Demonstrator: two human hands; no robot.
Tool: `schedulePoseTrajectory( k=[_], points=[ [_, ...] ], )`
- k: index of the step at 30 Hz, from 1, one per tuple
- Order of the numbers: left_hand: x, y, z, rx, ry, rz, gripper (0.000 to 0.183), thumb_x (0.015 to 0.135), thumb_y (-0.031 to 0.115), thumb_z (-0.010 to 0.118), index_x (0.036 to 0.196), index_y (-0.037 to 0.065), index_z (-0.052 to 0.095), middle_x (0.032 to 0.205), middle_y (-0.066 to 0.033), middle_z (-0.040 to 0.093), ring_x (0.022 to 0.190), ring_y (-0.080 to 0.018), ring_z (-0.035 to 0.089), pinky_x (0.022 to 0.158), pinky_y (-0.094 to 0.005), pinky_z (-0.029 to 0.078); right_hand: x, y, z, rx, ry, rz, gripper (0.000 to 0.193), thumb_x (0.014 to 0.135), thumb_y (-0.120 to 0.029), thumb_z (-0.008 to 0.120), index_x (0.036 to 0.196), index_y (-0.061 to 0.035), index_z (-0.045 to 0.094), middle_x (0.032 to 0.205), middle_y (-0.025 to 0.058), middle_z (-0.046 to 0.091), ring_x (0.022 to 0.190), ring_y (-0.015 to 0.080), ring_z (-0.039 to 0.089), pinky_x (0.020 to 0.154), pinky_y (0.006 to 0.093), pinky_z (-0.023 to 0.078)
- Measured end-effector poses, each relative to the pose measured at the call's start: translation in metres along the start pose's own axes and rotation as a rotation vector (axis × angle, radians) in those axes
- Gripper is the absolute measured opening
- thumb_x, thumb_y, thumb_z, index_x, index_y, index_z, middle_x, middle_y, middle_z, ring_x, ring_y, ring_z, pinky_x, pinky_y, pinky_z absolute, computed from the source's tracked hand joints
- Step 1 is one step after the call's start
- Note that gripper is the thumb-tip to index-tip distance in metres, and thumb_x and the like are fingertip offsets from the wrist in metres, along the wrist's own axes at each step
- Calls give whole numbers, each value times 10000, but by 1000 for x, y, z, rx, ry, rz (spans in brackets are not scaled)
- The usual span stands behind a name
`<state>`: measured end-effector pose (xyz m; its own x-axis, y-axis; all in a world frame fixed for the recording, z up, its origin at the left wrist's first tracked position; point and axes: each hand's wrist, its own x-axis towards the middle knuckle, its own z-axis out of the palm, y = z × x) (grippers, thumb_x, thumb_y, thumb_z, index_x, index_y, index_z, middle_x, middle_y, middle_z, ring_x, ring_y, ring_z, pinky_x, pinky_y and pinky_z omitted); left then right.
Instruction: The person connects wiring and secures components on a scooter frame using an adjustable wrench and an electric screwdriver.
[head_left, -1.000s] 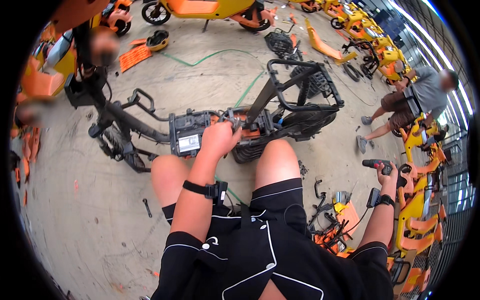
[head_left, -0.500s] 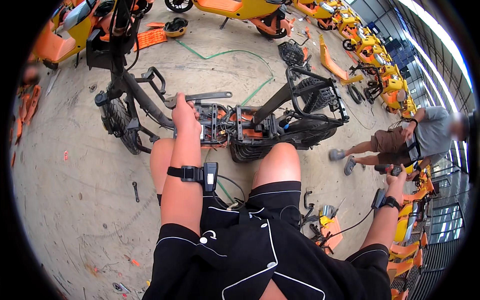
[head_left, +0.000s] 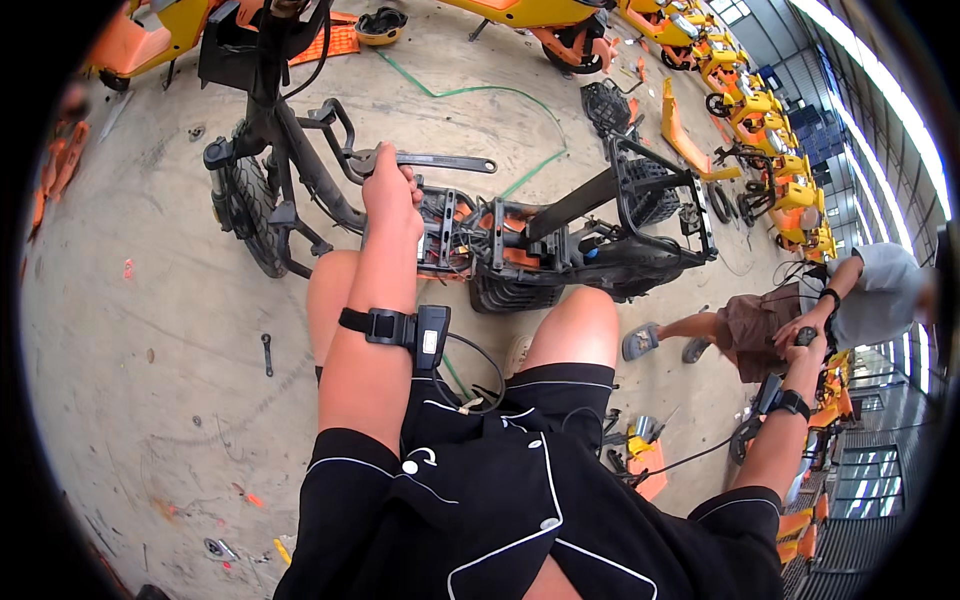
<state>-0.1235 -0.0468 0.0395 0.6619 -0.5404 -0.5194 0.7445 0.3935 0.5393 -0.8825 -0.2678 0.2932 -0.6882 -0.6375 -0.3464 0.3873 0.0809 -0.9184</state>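
My left hand is closed round a long grey wrench, with its handle sticking out to the right. It is above a stripped scooter frame, whose wiring and orange inner parts lie bare in front of my knees. Off to the right, my right arm is stretched out. My right hand is closed on a dark handheld tool, mostly hidden by the fingers. A co-worker's hand is right beside it; whether that hand touches the tool I cannot tell.
The co-worker in a grey shirt stands close on the right. A loose wrench lies on the floor at left. Beside my right knee are an orange panel and metal parts. Yellow scooters line the back, and a green strap crosses the floor.
My right hand has moved slightly right with the dark tool, up to the co-worker's hand. The co-worker has stepped nearer. My left hand keeps the wrench; the whole view has shifted slightly.
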Motion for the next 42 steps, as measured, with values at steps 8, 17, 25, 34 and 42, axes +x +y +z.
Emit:
schedulePoseTrajectory(
  k=[8,17,25,34,42],
  points=[
    [0,2,10,33,-9,10,384,996,427,628,815,100,540,666,10,496,526,-95,423,469,-271,360,-5,26,7,-80,-83,-7,549,874,-444,718,1072,41,554,889,153,631,652,277,664,533,280,589],
    [-6,-13,17,368,-158,177,325,982,396,661,904,83,623,669,22,526,544,-78,428,488,-262,337,-123,122,67,-773,-618,-694,491,929,-359,679,1318,-73,589,1363,108,555,1147,282,622,851,323,568],
    [-22,-31,26,458,-218,282,340,972,374,675,874,49,693,693,27,545,607,-75,441,580,-290,359,-307,404,78,-1372,-1797,-491,367,964,-276,672,1233,-26,674,1170,171,698,1066,292,679,964,374,525],
    [-10,-21,16,645,-167,328,385,950,404,684,825,39,689,674,18,551,633,-99,473,597,-304,380,-288,615,-22,-2096,-2338,669,499,854,-195,693,1340,-99,640,1104,98,724,984,240,643,806,386,535],
    [0,-27,27,676,-184,147,355,952,413,673,919,62,715,677,42,525,573,-71,419,549,-256,350,-290,649,-23,-1907,-2895,600,639,752,-212,793,1346,-54,617,1160,186,714,1067,319,672,869,448,530]
  ],
)
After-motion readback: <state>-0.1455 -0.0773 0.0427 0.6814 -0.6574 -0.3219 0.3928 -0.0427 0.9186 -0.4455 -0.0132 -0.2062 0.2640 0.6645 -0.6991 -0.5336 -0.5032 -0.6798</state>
